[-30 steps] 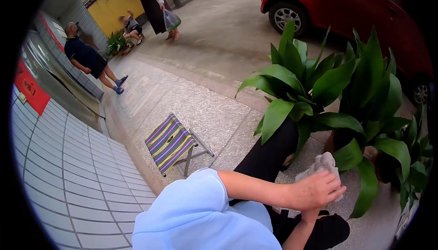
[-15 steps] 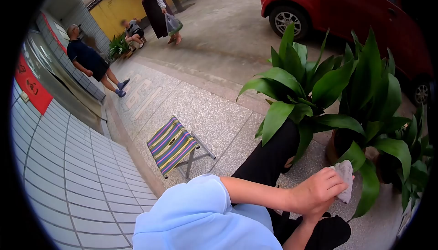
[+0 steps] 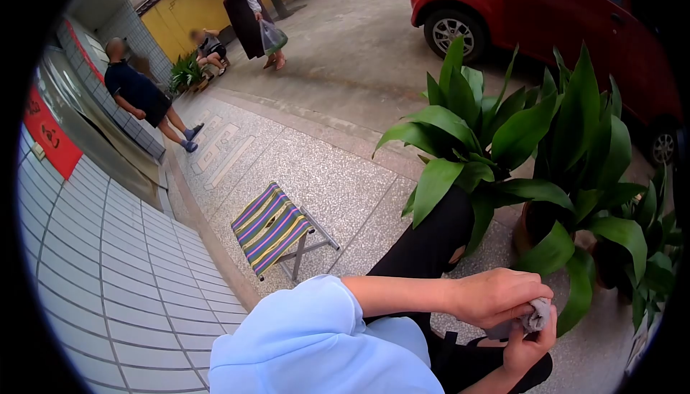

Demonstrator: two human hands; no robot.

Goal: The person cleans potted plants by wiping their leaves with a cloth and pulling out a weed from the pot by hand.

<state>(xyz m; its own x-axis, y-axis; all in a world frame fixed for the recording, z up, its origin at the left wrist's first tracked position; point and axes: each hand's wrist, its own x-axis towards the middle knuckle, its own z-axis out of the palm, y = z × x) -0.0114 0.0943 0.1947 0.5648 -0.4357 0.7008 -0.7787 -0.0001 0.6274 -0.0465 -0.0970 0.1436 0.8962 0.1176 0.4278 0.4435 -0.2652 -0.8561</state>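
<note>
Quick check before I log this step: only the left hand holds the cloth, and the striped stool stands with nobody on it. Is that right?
Not quite: it isn't only the left hand. The head view shows the right hand gripping the cloth too, so both hold it. The striped stool does stand with nobody on it.

Our left forearm (image 3: 402, 297): bare, outstretched. Our left hand (image 3: 496, 295): curled, back upward. Our right hand (image 3: 530, 351): just below, curled, thumb up.
</note>
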